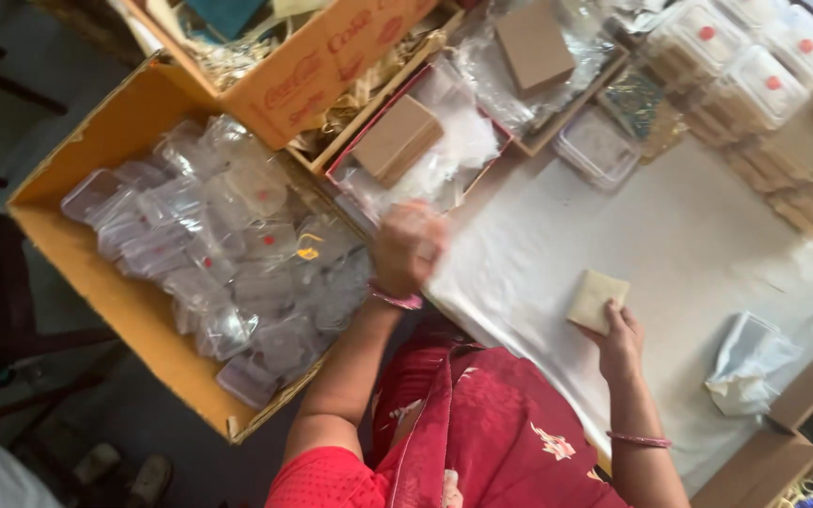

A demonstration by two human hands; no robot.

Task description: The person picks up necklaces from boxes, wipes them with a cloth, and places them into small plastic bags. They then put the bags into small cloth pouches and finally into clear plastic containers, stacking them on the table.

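- The right hand (621, 343) rests on the white cloth-covered surface (679, 235), its grip closed on the near edge of a pale cream, flat square block (597, 299); the block lies flat on the surface, just beyond the fingertips and touching them.
- The left hand (408, 246) is blurred; it hangs at the surface's left edge, above the gap between the surface and the yellow cardboard box (105, 122). I cannot tell whether its grip is closed or holds anything.
- That yellow cardboard box stands just left of the left hand and is filled with small clear plastic containers (228, 254), some with a red dot on the lid.
- Beyond the left hand, a shallow red-edged tray (425, 141) holds a brown cardboard block (397, 136) on clear wrapping.
- A crumpled white plastic bag (750, 362) lies on the surface to the right of the right hand, apart from it.
- At the far right corner, clear lidded boxes with red dots (755, 56) are stacked, well apart from both hands.
- Each wrist wears a pink bangle (395, 299).
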